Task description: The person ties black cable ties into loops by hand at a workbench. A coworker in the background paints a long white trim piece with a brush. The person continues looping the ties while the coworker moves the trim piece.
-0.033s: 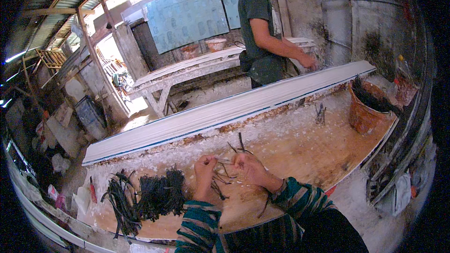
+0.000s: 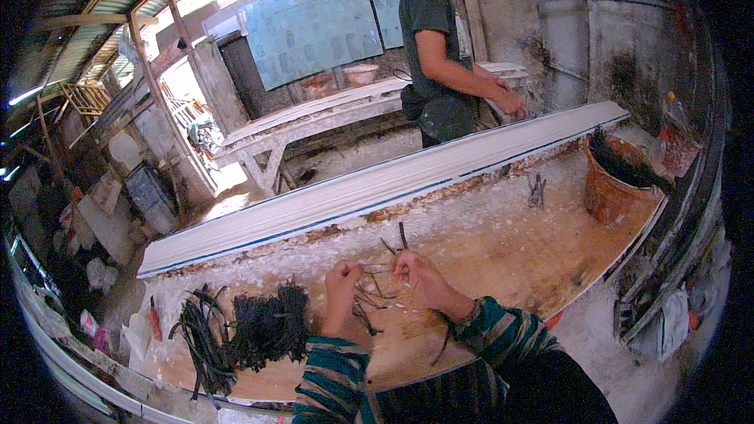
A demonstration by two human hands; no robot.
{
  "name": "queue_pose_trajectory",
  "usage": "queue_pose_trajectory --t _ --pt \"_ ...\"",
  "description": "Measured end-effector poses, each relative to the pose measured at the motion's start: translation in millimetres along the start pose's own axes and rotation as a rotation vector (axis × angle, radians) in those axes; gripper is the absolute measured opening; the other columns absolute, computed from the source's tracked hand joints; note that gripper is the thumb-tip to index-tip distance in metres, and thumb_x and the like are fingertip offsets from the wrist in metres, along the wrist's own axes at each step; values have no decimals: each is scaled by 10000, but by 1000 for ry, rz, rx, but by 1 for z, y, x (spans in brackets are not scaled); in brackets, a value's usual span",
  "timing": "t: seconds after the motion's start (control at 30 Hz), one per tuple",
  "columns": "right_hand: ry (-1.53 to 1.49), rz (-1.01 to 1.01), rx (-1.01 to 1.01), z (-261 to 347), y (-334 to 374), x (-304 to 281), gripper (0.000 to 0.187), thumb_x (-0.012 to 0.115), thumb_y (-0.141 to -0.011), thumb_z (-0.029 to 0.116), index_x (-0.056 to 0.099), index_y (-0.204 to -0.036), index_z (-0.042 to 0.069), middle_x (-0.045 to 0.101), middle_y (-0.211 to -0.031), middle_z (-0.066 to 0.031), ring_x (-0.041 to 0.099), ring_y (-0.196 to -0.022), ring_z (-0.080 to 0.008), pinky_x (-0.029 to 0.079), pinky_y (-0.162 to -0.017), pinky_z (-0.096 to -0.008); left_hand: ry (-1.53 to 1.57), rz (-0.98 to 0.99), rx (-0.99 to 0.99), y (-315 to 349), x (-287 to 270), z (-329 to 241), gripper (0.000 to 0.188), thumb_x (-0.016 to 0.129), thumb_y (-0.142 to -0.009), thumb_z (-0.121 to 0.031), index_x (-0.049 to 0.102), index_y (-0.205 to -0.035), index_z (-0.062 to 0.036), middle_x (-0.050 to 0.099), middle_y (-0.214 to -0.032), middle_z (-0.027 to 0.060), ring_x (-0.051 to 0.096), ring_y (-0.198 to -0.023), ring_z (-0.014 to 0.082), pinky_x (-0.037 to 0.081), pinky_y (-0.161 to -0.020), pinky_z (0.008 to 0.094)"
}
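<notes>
Over the wooden board, my left hand is closed in a pinch at one end of a thin strip. My right hand pinches at the strip's other end, a short way to the right. Loose dark strips lie on the board below and between my hands, and a few stick up just beyond my right fingers. Left of my left hand rests a dense bundle of short black strips. Beside it lies a looser heap of longer black strips.
A long white moulding with a blue edge runs across the far side of the board. An orange bucket of dark strips stands at the right. Beyond the moulding, a masked person works by another bench.
My right hand's fingers have turned and drawn in a little around the strip. The other person's hands have shifted slightly. My left hand stays in place.
</notes>
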State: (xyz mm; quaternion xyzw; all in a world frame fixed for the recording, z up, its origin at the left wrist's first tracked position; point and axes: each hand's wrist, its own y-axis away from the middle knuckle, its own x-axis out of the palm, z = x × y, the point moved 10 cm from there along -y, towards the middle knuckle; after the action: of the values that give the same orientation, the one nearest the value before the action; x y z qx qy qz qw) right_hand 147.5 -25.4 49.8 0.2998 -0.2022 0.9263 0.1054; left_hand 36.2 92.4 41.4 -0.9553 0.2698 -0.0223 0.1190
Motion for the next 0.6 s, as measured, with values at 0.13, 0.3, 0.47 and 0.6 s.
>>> queue_pose_trajectory --t 0.13,0.3,0.47,0.6 --pt "-29 -218 -32 15 -6 -27 128 535 -841 183 530 -763 82 553 -797 -22 520 -721 -119 422 -666 -241 242 163 -90 5 19 -2 23 567 -757 -54 568 -748 -33 535 -649 -5 453 -563 71 360 -543 198" --pt "75 -380 -47 25 -7 -53 95 550 -835 169 544 -780 91 543 -712 5 498 -620 -77 411 -582 -208 245 263 -105 14 37 -1 53 560 -777 -75 553 -736 -43 522 -674 -7 456 -627 69 350 -591 197" --pt "153 -405 -64 27 -8 -57 127 549 -839 205 550 -768 100 535 -685 25 478 -585 -63 399 -554 -196 256 324 -126 18 45 5 74 554 -788 -102 538 -735 -53 494 -665 -17 448 -639 74 345 -618 196" --pt "174 -453 -52 27 -5 -62 166 552 -837 246 552 -768 95 522 -668 31 469 -587 -60 387 -542 -191 249 283 -98 18 42 2 78 528 -791 -102 528 -729 -56 497 -682 -12 444 -642 74 347 -614 197"
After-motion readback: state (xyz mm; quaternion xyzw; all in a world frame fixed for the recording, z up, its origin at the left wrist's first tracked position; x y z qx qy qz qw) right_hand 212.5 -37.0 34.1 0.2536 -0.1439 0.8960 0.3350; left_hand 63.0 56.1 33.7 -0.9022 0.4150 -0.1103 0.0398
